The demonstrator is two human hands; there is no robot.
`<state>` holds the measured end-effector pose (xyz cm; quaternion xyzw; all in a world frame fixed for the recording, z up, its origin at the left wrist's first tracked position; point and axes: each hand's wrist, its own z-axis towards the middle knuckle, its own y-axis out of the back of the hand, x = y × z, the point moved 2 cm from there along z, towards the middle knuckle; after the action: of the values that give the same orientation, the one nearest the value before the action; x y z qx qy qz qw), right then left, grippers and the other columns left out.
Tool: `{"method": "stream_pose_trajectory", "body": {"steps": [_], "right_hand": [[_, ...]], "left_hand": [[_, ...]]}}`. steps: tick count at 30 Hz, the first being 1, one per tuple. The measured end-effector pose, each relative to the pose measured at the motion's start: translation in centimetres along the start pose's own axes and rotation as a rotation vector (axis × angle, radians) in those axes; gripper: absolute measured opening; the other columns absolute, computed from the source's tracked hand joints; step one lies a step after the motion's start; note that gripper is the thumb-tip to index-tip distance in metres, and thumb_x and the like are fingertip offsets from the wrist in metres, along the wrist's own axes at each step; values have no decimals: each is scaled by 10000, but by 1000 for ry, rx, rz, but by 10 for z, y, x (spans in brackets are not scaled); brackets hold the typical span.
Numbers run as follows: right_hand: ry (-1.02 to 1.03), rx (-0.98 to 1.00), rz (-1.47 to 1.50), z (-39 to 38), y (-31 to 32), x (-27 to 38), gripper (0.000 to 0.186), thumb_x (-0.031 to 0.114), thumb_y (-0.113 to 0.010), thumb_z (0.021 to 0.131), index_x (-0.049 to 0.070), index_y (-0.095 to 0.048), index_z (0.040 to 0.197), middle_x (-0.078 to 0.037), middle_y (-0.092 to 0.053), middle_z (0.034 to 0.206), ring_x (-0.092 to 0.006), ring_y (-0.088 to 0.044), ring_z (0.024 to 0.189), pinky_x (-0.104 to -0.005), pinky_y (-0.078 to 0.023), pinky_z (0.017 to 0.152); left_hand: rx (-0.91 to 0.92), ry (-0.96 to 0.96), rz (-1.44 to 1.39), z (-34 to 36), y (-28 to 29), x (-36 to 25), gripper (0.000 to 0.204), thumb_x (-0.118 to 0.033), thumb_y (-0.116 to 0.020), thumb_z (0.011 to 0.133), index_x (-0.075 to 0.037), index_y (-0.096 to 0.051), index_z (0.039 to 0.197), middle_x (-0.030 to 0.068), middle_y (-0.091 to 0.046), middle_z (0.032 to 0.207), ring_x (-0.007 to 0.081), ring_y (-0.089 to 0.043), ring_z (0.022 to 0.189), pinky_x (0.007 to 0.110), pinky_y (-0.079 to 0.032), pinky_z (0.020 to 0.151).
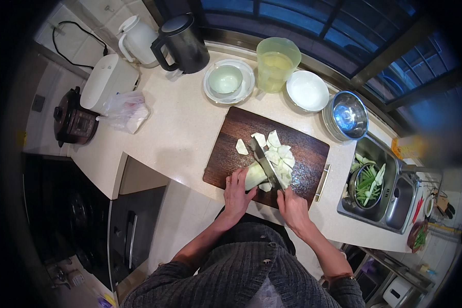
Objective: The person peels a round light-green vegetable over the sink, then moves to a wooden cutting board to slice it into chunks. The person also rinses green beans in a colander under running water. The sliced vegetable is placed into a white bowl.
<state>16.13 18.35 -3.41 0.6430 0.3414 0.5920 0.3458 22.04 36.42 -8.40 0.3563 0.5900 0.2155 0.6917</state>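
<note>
A dark wooden cutting board (223, 149) lies on the counter in front of me. On it rests a pale green peeled vegetable (255, 176), its kind unclear, with my left hand (236, 193) closed on its left end. My right hand (293, 206) grips the handle of a kitchen knife (268, 167), whose blade points away from me at the right end of the vegetable. Cut pale pieces (281, 156) are heaped to the right of the blade. One loose piece (242, 147) lies apart on the left. The knife handle is mostly hidden in my fingers.
Behind the board stand a pale green bowl on plates (226, 79), a greenish pitcher (278, 64), a white bowl (307, 91) and a metal bowl (347, 115). At right, the sink (395, 192) holds green beans (367, 184). A black kettle (185, 46) and pressure cooker (74, 118) stand left.
</note>
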Motion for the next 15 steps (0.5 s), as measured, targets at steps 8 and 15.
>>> {"method": "stream_pose_trajectory", "body": {"steps": [8,15], "right_hand": [[1,86,-72,2,-15,11,227,158,-568,964,-24,-493,849,-227,-613,624,-409,-628,530,-494,-508,490],[-88,132,3,15,-50,-8,270,188,-547,977,-63,-524,881,-252,-617,626,-444,-631,573,-536,-502,537]], "left_hand": [[7,-34,-25,1,-4,4,670,-110,-771,757,-59,-477,1357,152,-510,1293,429,-539,1099,488,-484,920],[13,-19,-44,1,-3,5,664,-102,-768,755,-49,-483,1353,156,-522,1281,414,-542,1102,475,-484,926]]}}
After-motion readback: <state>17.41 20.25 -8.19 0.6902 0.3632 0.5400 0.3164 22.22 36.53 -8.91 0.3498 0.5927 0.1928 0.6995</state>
